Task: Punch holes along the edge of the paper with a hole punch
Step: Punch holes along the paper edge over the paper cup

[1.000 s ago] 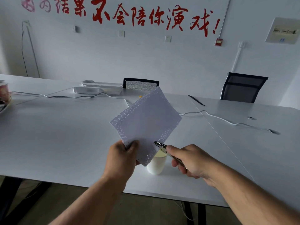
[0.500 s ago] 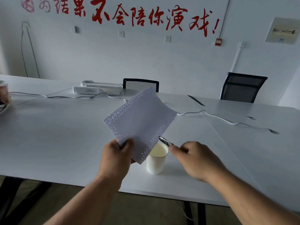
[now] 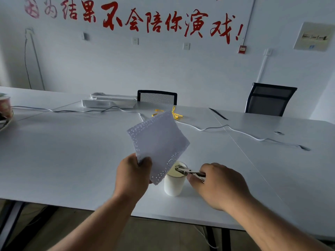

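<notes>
A white sheet of paper (image 3: 159, 140) with rows of small holes along its edges is held up above the table, pinched at its lower left corner by my left hand (image 3: 133, 175). My right hand (image 3: 220, 184) grips a metal plier-type hole punch (image 3: 188, 172). The punch head hangs over the mouth of a white paper cup (image 3: 174, 183) standing on the table. The punch is apart from the paper, just right of its lower edge.
A white table (image 3: 72, 160) spans the view. On it lie a white cable (image 3: 235, 132), yellow cord (image 3: 175, 114), a white tray-like box (image 3: 108, 102) and a bowl (image 3: 5, 109) at far left. Two black chairs (image 3: 270, 99) stand behind.
My right hand drew the punch away from the paper's edge and lowered it over the cup. The paper tilted and shifted slightly with my left hand.
</notes>
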`<state>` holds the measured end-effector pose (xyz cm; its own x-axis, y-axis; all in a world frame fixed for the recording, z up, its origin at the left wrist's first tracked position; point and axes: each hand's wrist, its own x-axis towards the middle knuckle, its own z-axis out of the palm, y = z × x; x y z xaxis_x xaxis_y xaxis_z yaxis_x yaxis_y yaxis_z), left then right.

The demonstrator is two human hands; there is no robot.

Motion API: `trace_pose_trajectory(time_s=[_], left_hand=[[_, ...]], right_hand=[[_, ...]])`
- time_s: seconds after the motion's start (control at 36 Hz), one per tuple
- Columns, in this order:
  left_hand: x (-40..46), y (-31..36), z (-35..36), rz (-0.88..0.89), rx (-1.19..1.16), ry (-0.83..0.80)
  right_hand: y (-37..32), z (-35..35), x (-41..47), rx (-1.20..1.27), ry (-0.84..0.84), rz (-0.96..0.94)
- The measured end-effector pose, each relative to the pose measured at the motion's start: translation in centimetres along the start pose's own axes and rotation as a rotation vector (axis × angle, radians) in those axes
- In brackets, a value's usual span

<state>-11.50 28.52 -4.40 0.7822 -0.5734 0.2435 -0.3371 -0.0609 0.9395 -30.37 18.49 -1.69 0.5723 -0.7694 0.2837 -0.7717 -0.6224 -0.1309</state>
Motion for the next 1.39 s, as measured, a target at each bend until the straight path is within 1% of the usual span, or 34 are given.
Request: trace_pose_trajectory(time_s=[0.08,0.17,0.25,0.31,0.36,0.42,0.47,0.56,0.67,0.75,0.83,0.97,1.11,1.19,1.25,1.31,1.39], left_hand=[[0.1,0.0,0.1,-0.001,-0.012,-0.006],[0.1,0.0,0.2,-0.004,0.019,0.001],[0.1,0.1,0.0,-0.026,-0.007,-0.01],[0.1,0.3,-0.3,-0.047,-0.007,-0.016],[0.1,0.4,-0.7,-0.066,-0.04,-0.031],[0.3,0.2,-1.0,-0.102,-0.117,-0.048],[0.9,-0.2,-1.7,-0.148,-0.246,-0.032],[2.2,-1.0,-2.7,-0.226,-0.403,0.054],[3.9,-2.7,-4.1,-0.377,-0.451,0.168],[4.6,-3.9,-4.8,-0.475,-0.457,0.186],[5.5,-5.3,-5.0,-0.558,-0.446,0.178],[6.8,-6.1,-5.3,-0.641,-0.434,0.166],[5.6,-5.6,-5.6,-0.722,-0.565,0.085],[4.1,-5.7,-6.3,-0.712,-0.643,0.074],[3.2,-5.7,-6.4,-0.657,-0.624,0.065],[2.6,-5.2,-6.0,-0.532,-0.513,0.026],[2.4,-4.7,-4.8,-0.268,-0.193,0.021]], right_hand=[[0.0,-0.1,0.0,-0.004,0.048,-0.011],[0.0,-0.1,-0.1,-0.003,0.024,-0.001],[0.2,0.0,-0.1,0.029,0.1,-0.01],[0.2,0.2,0.0,0.028,0.085,-0.025],[0.3,0.1,0.0,0.041,0.079,-0.022],[0.3,-0.5,-0.2,0.08,0.123,0.003],[0.2,-1.1,0.0,0.162,0.155,0.051],[0.6,-1.6,0.3,0.41,0.102,0.183],[1.3,-1.0,0.7,0.702,-0.001,0.379],[1.7,-0.4,0.5,0.789,-0.032,0.455],[2.0,0.2,0.5,0.805,-0.04,0.455],[2.9,1.6,1.0,0.785,-0.039,0.401],[3.4,2.3,1.5,0.788,-0.044,0.34],[3.6,2.8,1.5,0.781,-0.043,0.332],[3.5,3.1,1.4,0.773,-0.042,0.355],[3.5,3.5,1.4,0.775,-0.047,0.388],[3.6,4.1,1.2,0.768,-0.052,0.423]])
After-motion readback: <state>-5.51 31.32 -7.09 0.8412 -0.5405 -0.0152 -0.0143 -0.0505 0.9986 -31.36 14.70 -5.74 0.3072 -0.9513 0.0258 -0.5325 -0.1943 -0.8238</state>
